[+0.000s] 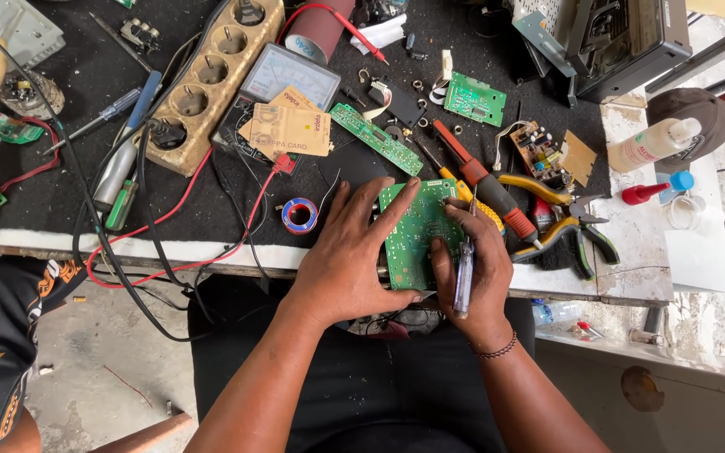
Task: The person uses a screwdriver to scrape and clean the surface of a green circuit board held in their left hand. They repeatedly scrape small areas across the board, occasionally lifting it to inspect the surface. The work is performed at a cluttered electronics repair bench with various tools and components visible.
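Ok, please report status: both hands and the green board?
Left hand gripping green circuit board. Right hand holds clear screwdriver on it. Pliers lie alongside.

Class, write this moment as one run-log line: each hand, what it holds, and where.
left hand: holds green circuit board | right hand: holds clear-handled screwdriver, tip at board | place: bench edge | nearby: pliers
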